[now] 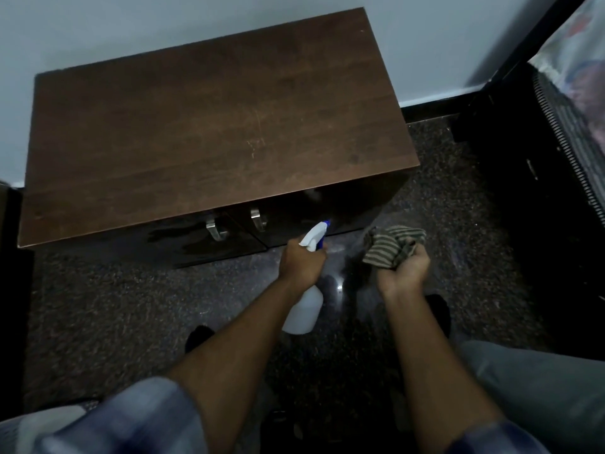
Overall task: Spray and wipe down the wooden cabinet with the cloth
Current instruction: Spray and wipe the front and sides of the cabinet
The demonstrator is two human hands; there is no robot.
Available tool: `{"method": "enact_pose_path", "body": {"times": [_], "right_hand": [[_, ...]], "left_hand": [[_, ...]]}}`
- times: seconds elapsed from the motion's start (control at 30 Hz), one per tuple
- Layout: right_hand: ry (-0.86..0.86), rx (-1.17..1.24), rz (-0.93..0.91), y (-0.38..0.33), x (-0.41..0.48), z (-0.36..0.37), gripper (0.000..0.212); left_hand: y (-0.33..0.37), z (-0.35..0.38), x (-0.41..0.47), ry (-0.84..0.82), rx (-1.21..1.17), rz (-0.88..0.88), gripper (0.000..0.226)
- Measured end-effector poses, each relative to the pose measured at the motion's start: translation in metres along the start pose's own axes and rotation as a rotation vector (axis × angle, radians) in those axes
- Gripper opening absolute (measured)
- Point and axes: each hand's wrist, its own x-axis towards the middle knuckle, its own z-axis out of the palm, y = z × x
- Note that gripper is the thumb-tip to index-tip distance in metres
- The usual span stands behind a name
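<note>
At the centre of the frame I see my left hand (302,262) wrapped around the neck of the spray bottle (306,304), its blue nozzle aimed at the dark front of the wooden cabinet (209,126), which fills the upper left against the wall. Just right of it, my right hand (404,270) is bunched around the striped cloth (391,244), held above the speckled floor (458,244).
</note>
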Motion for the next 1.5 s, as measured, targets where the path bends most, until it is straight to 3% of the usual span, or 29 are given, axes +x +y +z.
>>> {"method": "enact_pose_path", "body": {"times": [0.1, 0.17, 0.3, 0.37, 0.47, 0.6, 0.77, 0.87, 0.93, 1.0, 1.13, 1.27, 1.37, 1.43, 1.5], "right_hand": [[-0.043, -0.086, 0.06, 0.018, -0.008, 0.014, 0.041], [-0.098, -0.075, 0.063, 0.03, -0.013, 0.046, 0.051], [0.124, -0.093, -0.01, 0.075, 0.051, 0.081, 0.06], [0.067, -0.138, 0.058, 0.102, 0.086, 0.065, 0.068], [0.027, -0.103, 0.169, 0.079, 0.009, 0.095, 0.067], [0.068, -0.019, 0.111, 0.062, 0.029, 0.106, 0.078], [-0.005, -0.206, 0.215, 0.047, 0.048, 0.084, 0.054], [0.042, -0.183, 0.157, 0.042, 0.057, 0.082, 0.063], [0.021, -0.28, 0.211, 0.047, 0.062, 0.083, 0.071], [0.024, -0.409, 0.218, 0.058, 0.1, 0.056, 0.064], [0.02, -0.336, 0.14, 0.035, 0.096, -0.017, 0.037], [0.122, -0.196, 0.109, 0.035, 0.083, -0.063, 0.048], [0.039, -0.18, 0.135, 0.053, 0.077, -0.029, 0.054], [-0.072, -0.134, 0.103, 0.062, 0.077, 0.013, 0.057], [-0.068, -0.106, 0.064, 0.068, 0.078, 0.056, 0.063]], "left_hand": [[-0.004, -0.004, 0.004, -0.012, -0.016, 0.032, 0.038], [-0.009, -0.01, 0.004, -0.023, -0.022, 0.063, 0.036], [-0.018, -0.021, 0.005, 0.029, -0.016, 0.078, 0.044], [-0.022, -0.026, 0.005, 0.023, -0.024, 0.08, 0.036], [-0.029, -0.032, 0.011, 0.039, -0.067, 0.051, 0.032], [-0.037, -0.025, 0.017, 0.013, -0.018, 0.034, 0.043], [-0.04, -0.013, 0.023, 0.004, -0.054, 0.018, 0.037], [-0.045, -0.006, 0.022, -0.004, -0.007, -0.005, 0.017], [-0.044, -0.001, 0.021, -0.01, -0.002, -0.004, 0.017], [-0.042, 0.0, 0.024, -0.002, -0.012, -0.016, 0.018], [-0.037, 0.008, 0.034, -0.005, 0.008, -0.087, 0.022], [-0.033, 0.02, 0.043, -0.055, 0.043, -0.12, 0.017], [-0.035, 0.017, 0.044, -0.099, 0.075, -0.078, 0.033], [-0.041, 0.011, 0.044, -0.08, 0.054, -0.071, 0.03], [-0.051, 0.007, 0.043, -0.065, 0.044, -0.057, 0.027]]}}
